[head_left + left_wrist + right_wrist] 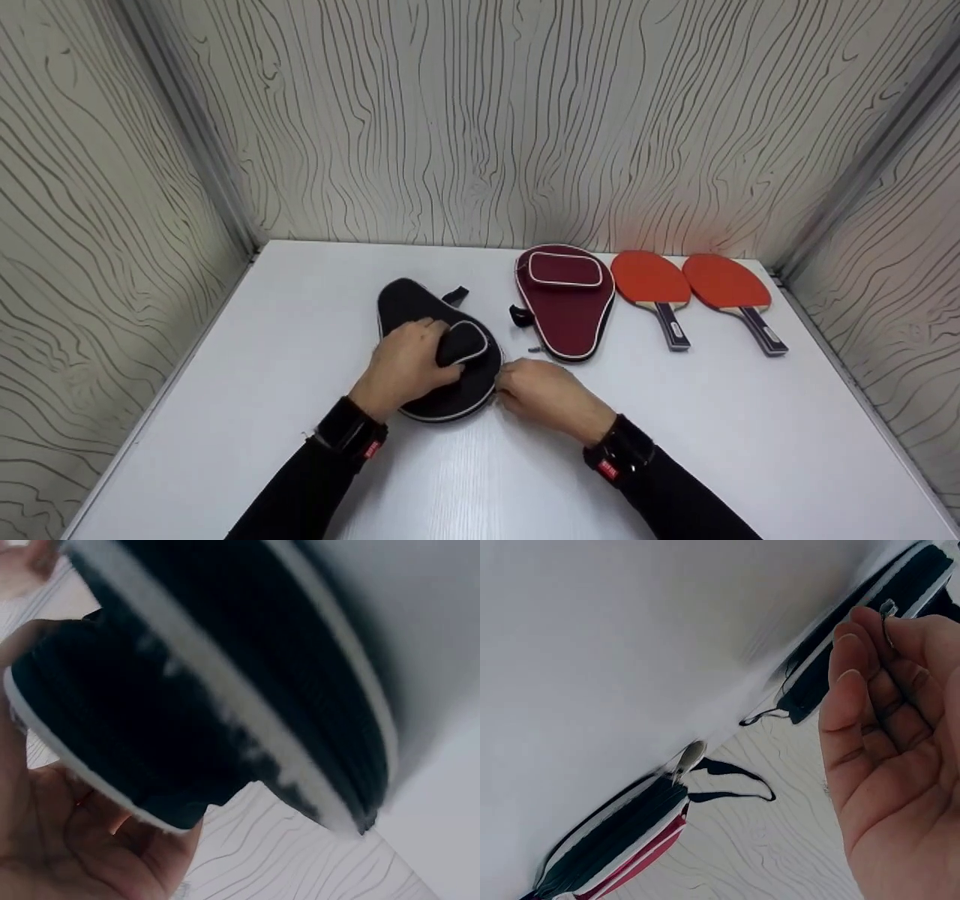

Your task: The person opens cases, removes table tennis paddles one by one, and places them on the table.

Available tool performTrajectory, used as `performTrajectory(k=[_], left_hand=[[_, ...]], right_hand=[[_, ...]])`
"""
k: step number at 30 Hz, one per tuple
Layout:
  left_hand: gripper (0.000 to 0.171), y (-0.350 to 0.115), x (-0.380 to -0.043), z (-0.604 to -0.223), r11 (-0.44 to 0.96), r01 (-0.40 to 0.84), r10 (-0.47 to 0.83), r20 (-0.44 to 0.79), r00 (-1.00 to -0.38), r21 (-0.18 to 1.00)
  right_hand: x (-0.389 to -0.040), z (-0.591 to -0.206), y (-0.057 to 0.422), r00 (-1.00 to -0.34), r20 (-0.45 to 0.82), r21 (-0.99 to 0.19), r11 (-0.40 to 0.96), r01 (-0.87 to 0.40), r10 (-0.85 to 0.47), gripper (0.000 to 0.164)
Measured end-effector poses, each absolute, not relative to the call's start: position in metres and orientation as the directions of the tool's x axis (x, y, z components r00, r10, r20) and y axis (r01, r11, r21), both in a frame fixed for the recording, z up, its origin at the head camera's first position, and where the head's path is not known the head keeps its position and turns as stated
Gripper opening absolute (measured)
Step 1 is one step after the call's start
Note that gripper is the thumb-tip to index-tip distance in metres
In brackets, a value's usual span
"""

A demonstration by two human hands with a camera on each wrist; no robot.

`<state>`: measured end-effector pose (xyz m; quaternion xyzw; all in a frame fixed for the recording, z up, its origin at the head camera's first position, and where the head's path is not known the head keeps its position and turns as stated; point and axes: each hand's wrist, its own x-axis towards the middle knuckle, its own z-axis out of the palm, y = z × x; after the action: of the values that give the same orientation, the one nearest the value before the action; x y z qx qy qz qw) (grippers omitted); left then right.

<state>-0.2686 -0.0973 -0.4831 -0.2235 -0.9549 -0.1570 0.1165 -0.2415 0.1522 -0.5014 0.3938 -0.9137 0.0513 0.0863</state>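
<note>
While the left hand (405, 360) grips the pocket (465, 342) of a black, white-piped fabric paddle case (442, 401), the right hand (547, 394) pinches its silvery zipper pull (888, 609).
The case lies on the white worktop (465, 487).

My left forearm (300, 487) and right forearm (686, 487) slant inward. My left hand (405, 358) shows its back upward, gripping, thumb (448, 374) opposite the fingers (424, 328). My right hand (546, 394) is near it, thumb and forefinger (864, 619) pinching, the other fingers curled.
</note>
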Motion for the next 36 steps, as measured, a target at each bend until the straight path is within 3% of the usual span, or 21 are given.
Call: performTrajectory(k=[6, 14, 18, 23, 30, 36], left_hand=[[0.077, -0.094, -0.263, -0.478, 0.815, 0.451, 0.394, 0.223, -0.891, 0.362], [0.055, -0.087, -0.258, -0.474, 0.785, 0.448, 0.42, 0.164, -0.893, 0.427], [0.055, -0.087, -0.258, -0.474, 0.76, 0.473, 0.464, 0.138, -0.875, 0.445], [0.067, -0.095, -0.261, -0.47, 0.759, 0.524, 0.525, 0.113, -0.844, 0.385], [0.064, -0.118, -0.273, -0.467, 0.773, 0.593, 0.586, 0.102, -0.804, 0.226], [0.075, -0.138, -0.283, -0.469, 0.738, 0.657, 0.655, 0.071, -0.753, 0.155]], right_hand=[[-0.252, -0.501, 0.165, -0.687, 0.227, -0.011, 0.703, -0.711, -0.69, 0.005], [-0.264, -0.504, 0.179, -0.754, 0.265, -0.006, 0.781, -0.624, -0.601, 0.007], [-0.267, -0.504, 0.185, -0.788, 0.276, -0.012, 0.818, -0.575, -0.55, 0.008], [-0.269, -0.504, 0.188, -0.814, 0.267, -0.03, 0.839, -0.543, -0.516, 0.008], [-0.27, -0.504, 0.188, -0.831, 0.243, -0.053, 0.848, -0.527, -0.501, 0.008], [-0.27, -0.505, 0.189, -0.826, 0.248, -0.057, 0.844, -0.534, -0.506, 0.005]])
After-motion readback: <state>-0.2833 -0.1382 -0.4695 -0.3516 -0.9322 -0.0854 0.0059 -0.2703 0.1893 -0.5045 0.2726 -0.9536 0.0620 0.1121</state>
